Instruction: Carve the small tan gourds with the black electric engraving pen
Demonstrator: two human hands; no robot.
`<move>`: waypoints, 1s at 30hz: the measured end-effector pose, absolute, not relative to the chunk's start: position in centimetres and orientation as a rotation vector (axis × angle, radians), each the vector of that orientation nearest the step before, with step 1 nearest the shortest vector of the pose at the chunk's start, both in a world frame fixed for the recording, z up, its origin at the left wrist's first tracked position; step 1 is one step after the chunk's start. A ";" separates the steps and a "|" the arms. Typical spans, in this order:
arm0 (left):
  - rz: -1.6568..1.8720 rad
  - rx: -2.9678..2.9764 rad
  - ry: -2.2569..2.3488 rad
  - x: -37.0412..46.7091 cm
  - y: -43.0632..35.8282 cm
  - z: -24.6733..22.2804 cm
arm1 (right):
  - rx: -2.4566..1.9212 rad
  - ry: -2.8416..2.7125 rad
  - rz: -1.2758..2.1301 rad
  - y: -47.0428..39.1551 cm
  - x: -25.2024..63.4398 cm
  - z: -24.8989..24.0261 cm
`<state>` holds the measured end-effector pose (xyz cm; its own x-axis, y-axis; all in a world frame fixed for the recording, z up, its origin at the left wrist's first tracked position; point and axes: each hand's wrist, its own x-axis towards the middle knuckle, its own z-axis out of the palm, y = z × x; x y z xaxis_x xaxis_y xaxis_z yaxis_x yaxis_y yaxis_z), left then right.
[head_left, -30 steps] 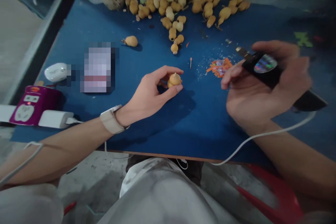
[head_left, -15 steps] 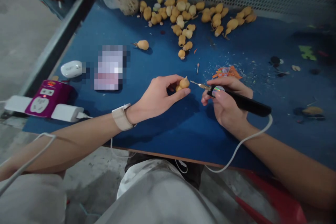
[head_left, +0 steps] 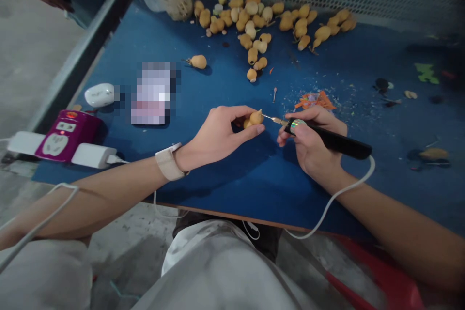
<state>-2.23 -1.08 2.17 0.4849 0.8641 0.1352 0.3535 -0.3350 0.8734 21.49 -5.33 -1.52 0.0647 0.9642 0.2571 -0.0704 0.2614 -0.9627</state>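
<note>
Between the thumb and fingers of my left hand (head_left: 225,128) is a small tan gourd (head_left: 256,117), its stem end pointing up and right. My right hand (head_left: 314,135) grips a black corded rotary tool (head_left: 337,142) like a pen. The tool's thin metal bit (head_left: 268,116) points left and reaches the gourd's right side near the top; whether it cuts in I cannot tell. A white cord (head_left: 348,189) runs from the tool's back end down past my right forearm.
Many small gourds (head_left: 250,24) lie along the back of the blue table (head_left: 218,184), with a lone gourd (head_left: 198,62) nearer. At left are a pixelated phone (head_left: 152,92), a white case (head_left: 100,95) and a purple power adapter (head_left: 67,135). Orange scraps (head_left: 315,100) lie beyond my right hand.
My right hand has moved slightly left, bringing the bit from a small gap up to the gourd. The gourd has tilted a little to the right. Another person's hand at upper left has shifted.
</note>
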 end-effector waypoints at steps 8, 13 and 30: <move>0.773 1.933 1.000 -2.2 -1.0 2.1 | -0.999 -1.217 1.020 -5.3 21.4 -1.6; 0.742 1.975 1.003 -2.4 -1.0 2.2 | -1.016 -1.239 0.991 -5.2 21.5 -1.7; 0.726 2.042 1.058 -2.3 -1.1 1.8 | -0.996 -1.229 0.958 -5.6 21.6 -1.9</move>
<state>-2.35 -1.11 1.84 0.5056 0.8492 0.1523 0.4475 -0.4090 0.7953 21.59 -5.64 -1.88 0.0945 0.9545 0.2829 -0.0413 0.2877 -0.9568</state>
